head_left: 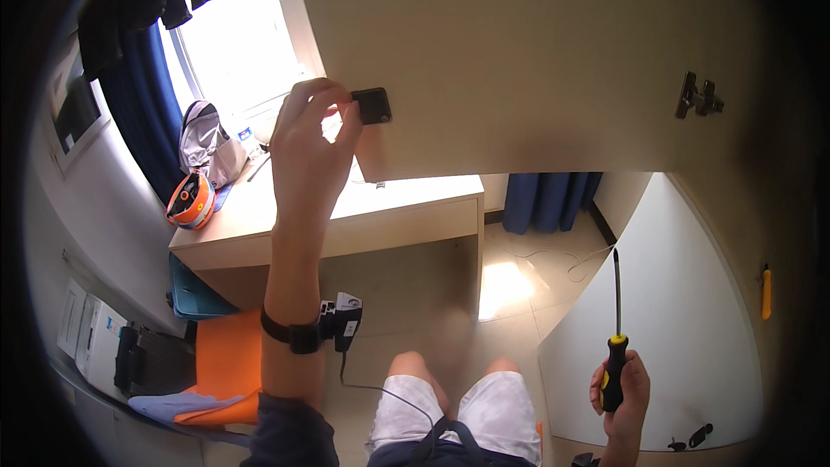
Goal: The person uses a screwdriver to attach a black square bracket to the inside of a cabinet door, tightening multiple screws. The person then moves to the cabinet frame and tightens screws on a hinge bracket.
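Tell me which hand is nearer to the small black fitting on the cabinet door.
Left. The left hand pinches the small black fitting on the cabinet door; the right hand is far below, gripping a screwdriver.

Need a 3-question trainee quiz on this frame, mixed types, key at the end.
1. True or false: the right hand holds a hammer.
2. What does the left hand pinch against the cabinet door?
A. small black square fitting
B. yellow tape
C. orange helmet
3. Fill in: the metal hinge sits near the door's ____ edge as pictured.

Key:
1. False; it grips a screwdriver with a black-and-yellow handle, shaft pointing up.
2. A, the small black square fitting.
3. Right.
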### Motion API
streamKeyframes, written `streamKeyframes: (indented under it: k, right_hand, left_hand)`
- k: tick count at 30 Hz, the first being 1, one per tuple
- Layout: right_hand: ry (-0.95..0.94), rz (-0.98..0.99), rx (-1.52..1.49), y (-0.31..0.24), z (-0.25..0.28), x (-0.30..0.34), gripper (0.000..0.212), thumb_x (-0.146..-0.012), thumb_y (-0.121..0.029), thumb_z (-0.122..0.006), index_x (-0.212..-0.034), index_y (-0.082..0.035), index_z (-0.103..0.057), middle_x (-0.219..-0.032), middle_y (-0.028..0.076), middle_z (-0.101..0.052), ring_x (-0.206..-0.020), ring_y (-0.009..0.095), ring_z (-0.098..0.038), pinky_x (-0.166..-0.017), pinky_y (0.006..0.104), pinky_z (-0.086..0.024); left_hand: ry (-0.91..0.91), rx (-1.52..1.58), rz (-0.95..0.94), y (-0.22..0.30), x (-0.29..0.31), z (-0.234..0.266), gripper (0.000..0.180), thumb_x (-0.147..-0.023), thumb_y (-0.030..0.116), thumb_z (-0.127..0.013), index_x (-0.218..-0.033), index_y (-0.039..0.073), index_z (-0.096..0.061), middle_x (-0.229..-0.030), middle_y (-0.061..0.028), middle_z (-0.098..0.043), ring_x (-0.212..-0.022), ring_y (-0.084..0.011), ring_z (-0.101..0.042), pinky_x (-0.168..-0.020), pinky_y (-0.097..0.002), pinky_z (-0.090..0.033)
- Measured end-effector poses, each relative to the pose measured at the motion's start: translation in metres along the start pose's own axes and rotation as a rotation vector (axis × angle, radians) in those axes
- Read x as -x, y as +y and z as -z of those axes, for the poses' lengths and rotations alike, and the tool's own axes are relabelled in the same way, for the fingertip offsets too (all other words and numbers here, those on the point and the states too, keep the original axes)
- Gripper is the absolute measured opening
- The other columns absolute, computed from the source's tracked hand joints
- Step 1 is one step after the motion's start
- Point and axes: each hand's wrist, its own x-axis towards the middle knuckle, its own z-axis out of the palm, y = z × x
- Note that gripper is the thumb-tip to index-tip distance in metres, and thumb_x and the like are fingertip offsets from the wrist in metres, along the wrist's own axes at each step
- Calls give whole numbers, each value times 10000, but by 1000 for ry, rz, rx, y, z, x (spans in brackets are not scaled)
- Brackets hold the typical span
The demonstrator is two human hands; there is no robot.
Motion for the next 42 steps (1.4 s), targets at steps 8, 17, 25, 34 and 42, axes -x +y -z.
streamKeyframes:
  k: [8,17,25,34,42]
  right_hand:
    - [47,-15,41,5,-6,6,310,-954,-328,-498,-935,-21,-460,-694,137,-559,-484,154,-512,-366,229,-352]
    - [-299,67,288,12,-50,17,352,-978,-337,-468,-1085,-7,-526,-750,56,-597,-446,32,-388,-422,186,-338]
    - [-383,-177,361,35,-72,23,412,-949,-358,-524,-1090,28,-548,-836,70,-610,-664,93,-546,-602,229,-462]
    - [-421,-212,399,44,-73,17,375,-950,-315,-539,-1100,28,-524,-817,67,-605,-658,89,-536,-582,217,-438]
    - [-400,-196,491,39,-81,12,340,-936,-293,-574,-1075,15,-537,-792,47,-603,-642,72,-521,-559,194,-417]
  left_hand:
    - [163,-154,-185,5,-2,10,128,-694,63,-699,-784,78,-609,-851,-5,-633,-805,-203,-615,-689,-314,-495]
    - [-341,987,440,25,103,44,98,-756,-10,-717,-814,14,-642,-747,-66,-672,-670,-123,-653,-602,-229,-514]
    - [-638,1225,709,19,182,48,86,-781,-74,-661,-861,-44,-671,-810,-114,-666,-655,-151,-647,-572,-241,-520]
    - [-735,1291,715,5,194,52,100,-845,1,-636,-939,-31,-650,-838,-101,-675,-729,-152,-669,-664,-244,-536]
    - [-706,1300,757,-4,192,55,71,-862,-6,-618,-926,-37,-621,-815,-109,-665,-751,-173,-681,-659,-262,-551]
